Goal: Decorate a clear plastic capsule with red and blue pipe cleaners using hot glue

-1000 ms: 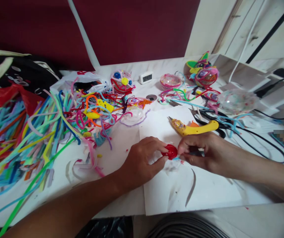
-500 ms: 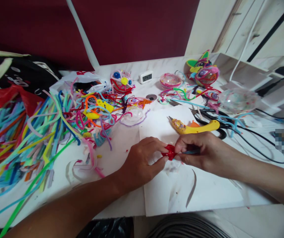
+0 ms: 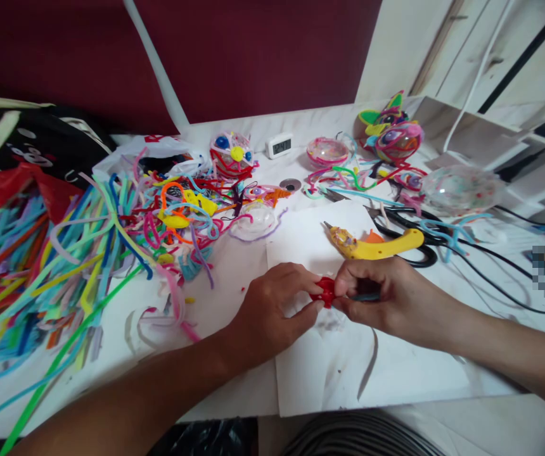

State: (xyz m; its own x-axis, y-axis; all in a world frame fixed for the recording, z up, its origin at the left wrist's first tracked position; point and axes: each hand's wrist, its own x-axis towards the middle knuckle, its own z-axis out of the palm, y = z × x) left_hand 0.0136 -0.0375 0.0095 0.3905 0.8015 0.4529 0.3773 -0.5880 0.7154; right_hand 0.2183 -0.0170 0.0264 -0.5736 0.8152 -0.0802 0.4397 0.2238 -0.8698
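Between my two hands is a small, rounded red piece (image 3: 323, 292) with a glossy look, held above white paper (image 3: 305, 373). My left hand (image 3: 277, 310) is closed, pinching its left edge between thumb and fingers. From the other side my right hand (image 3: 381, 294) is closed too, its thumb and fingertips on the red piece. A bluish strip (image 3: 366, 296) shows inside the curl of my right hand; its kind I cannot make out. Just beyond my hands lies a yellow glue gun (image 3: 381, 247), its nozzle pointing left.
Many coloured pipe cleaners (image 3: 68, 278) spread over the left side. Black-handled scissors (image 3: 405, 225) and a black cable (image 3: 495, 288) lie at the right. Behind stand a small digital clock (image 3: 279, 146), a pipe-cleaner-trimmed clear ball (image 3: 232, 155) and a clear plastic dome (image 3: 460, 190).
Both hands keep hold of the red piece in nearly the same place. The view has shifted very slightly, and the fingers of my right hand have moved a little.
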